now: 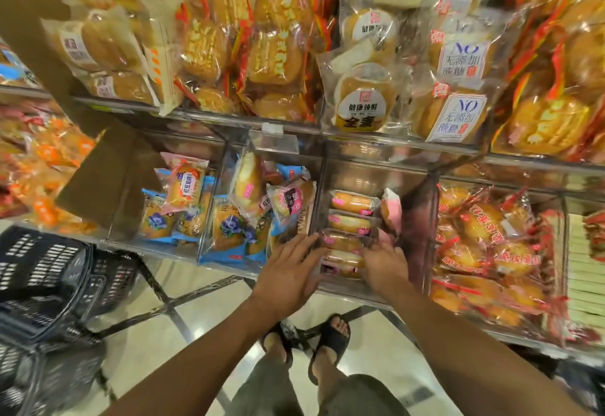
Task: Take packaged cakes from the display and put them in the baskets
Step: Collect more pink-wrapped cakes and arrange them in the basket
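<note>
A clear display bin on the lower shelf holds a row of pink-labelled packaged cakes. My left hand lies flat with spread fingers against the bin's left side, fingertips touching the cake pack nearest me. My right hand reaches into the bin from the right, fingers curled over the front packs; whether it grips one is hidden. Black plastic baskets stand on the floor at the left.
Neighbouring bins hold blue-wrapped cakes and red-wrapped cakes. The upper shelf is stacked with bagged breads. A cardboard flap hangs at left. My sandalled feet stand on the tiled floor.
</note>
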`<move>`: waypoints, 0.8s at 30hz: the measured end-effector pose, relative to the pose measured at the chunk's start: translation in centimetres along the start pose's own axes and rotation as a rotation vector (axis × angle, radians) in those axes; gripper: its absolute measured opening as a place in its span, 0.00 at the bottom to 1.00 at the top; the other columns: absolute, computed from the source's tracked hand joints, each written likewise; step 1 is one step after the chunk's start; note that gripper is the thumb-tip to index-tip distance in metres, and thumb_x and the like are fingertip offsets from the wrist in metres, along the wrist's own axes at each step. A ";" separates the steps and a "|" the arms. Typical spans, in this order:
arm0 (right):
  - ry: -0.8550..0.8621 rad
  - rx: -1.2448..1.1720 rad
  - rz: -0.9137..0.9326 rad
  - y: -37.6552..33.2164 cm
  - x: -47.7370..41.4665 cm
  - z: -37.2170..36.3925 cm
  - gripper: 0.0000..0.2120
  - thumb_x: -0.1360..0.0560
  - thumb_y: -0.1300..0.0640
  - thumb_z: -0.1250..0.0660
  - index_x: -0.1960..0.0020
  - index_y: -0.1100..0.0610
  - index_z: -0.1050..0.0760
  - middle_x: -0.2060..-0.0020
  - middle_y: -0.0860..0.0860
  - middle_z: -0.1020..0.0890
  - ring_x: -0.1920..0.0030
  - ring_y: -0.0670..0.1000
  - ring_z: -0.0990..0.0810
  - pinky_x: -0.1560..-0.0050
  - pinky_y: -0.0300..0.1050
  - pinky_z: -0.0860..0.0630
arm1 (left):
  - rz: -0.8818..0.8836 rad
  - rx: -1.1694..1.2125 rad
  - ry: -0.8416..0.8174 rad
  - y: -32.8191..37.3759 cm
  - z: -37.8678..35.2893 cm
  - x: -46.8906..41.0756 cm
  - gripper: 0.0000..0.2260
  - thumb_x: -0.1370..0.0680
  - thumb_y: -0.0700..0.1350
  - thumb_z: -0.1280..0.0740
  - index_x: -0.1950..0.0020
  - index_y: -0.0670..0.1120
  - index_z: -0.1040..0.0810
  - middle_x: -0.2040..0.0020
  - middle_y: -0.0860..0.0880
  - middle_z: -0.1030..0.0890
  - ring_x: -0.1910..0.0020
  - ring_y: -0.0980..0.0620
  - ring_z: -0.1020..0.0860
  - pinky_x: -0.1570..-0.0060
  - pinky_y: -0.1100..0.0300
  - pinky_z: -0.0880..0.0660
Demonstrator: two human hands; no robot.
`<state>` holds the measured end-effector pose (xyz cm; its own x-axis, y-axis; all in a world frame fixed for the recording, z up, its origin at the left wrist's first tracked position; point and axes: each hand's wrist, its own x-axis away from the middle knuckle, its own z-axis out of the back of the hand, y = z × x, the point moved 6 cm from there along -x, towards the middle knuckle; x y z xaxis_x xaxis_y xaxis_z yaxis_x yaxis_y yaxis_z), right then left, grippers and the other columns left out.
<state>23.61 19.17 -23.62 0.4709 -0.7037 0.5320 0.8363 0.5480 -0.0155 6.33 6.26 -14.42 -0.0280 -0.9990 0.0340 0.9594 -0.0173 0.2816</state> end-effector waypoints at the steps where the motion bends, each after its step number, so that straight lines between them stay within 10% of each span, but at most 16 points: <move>1: -0.001 0.000 0.008 0.0 -0.1 -0.2 0.18 0.23 0.50 0.36 0.33 0.44 0.26 0.36 0.47 0.22 0.31 0.55 0.30 0.38 0.53 0.34 | 0.003 0.007 0.009 0.0 0.0 0.1 0.21 0.16 0.58 0.39 0.24 0.54 0.30 0.22 0.49 0.32 0.21 0.46 0.35 0.26 0.48 0.34; 24: 0.058 -0.850 0.414 2.7 4.4 16.8 0.17 0.24 0.57 0.24 0.38 0.46 0.22 0.49 0.51 0.18 0.53 0.43 0.19 0.49 0.40 0.22 | 0.163 0.605 -0.297 3.3 4.9 -6.3 0.43 0.28 0.66 0.26 0.19 0.57 0.42 0.25 0.53 0.28 0.29 0.53 0.27 0.29 0.53 0.29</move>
<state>23.22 25.18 -7.09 0.7704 -0.5609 0.3031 0.5129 0.2628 -0.8172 8.26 12.68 -9.03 -0.0552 -0.9320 0.3581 0.6348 0.2441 0.7331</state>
